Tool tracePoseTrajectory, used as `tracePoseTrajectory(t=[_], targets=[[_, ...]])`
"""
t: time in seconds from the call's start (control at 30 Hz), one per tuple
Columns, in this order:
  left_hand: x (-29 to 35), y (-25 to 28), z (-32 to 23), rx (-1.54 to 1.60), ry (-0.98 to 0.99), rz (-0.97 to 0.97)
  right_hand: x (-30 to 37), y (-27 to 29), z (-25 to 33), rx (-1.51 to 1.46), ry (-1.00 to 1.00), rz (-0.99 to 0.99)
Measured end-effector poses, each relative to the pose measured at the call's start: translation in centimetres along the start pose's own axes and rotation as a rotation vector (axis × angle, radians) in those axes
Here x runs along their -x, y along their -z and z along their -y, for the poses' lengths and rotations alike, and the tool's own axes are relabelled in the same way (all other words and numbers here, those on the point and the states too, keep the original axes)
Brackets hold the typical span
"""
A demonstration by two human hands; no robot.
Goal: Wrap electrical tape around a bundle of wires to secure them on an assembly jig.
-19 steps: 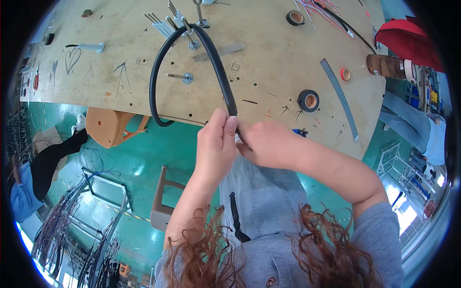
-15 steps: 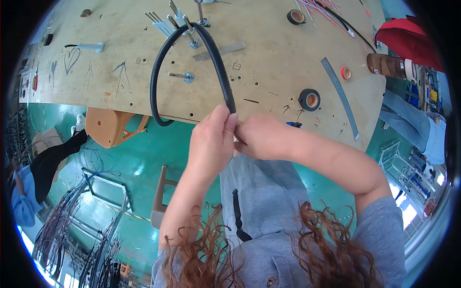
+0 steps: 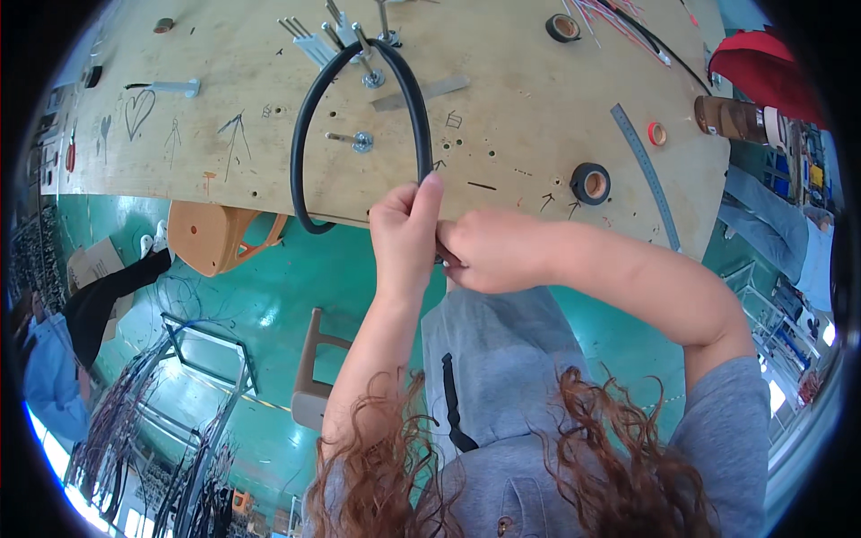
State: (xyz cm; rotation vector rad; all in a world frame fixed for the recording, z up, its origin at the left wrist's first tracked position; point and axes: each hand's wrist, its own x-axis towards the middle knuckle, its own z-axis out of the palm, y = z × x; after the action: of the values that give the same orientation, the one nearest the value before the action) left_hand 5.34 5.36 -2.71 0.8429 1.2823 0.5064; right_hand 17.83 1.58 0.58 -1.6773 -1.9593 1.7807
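A thick black cable (image 3: 416, 99) hangs in a loop over metal pegs on the wooden board. Its left branch curves down past the board's near edge, and its right branch runs straight into my left hand (image 3: 408, 224). The left hand is closed round the cable, thumb pointing up along it. Beside it, my right hand (image 3: 502, 251) is closed, its fingertips turned toward the left palm. A little dark material shows between the hands, but what the right fingers hold is hidden. The upright metal pegs (image 3: 363, 40) stand at the top of the loop.
On the board (image 3: 511, 108) lie a black tape roll (image 3: 591, 184), another tape roll (image 3: 563, 28), a small red roll (image 3: 657, 134), a blue ruler (image 3: 641, 166) and a brown bottle (image 3: 731, 119). An orange stool (image 3: 202, 235) and a beige chair (image 3: 311, 377) stand below.
My left hand's thumb has lifted and now points up along the cable, and the hand has turned more upright. The right hand stays close beside it. The view has shifted slightly.
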Motion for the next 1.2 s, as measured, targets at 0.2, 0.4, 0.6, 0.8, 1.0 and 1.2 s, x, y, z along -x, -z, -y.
tracePoseTrajectory(t=[0.2, 0.4, 0.6, 0.8, 1.0, 1.2], targets=[[1.0, 1.6, -0.1, -0.333, -0.072, 0.202, 3.1, -1.9, -2.7, -0.524, 0.193, 0.047], [2.7, 0.9, 1.1, -0.186, -0.077, 0.078, 4.6, -1.1, -0.9, 0.061, 0.188, -0.415], [4.3, -1.2, -0.3, -0.006, -0.137, 0.008, 3.1, -1.9, -2.8, 0.370, 0.050, -0.280], [4.1, -1.5, -0.2, -0.003, -0.147, 0.020, 6.5, -5.4, 2.3, 0.058, 0.034, -0.311], [5.6, -0.8, -2.7, 0.139, 0.032, 0.140, 9.1, -4.2, 2.9, -0.300, -0.031, -0.351], [6.1, -2.2, -3.1, 0.239, 0.052, 0.040, 6.1, -1.9, -3.0, 0.194, 0.196, -0.660]])
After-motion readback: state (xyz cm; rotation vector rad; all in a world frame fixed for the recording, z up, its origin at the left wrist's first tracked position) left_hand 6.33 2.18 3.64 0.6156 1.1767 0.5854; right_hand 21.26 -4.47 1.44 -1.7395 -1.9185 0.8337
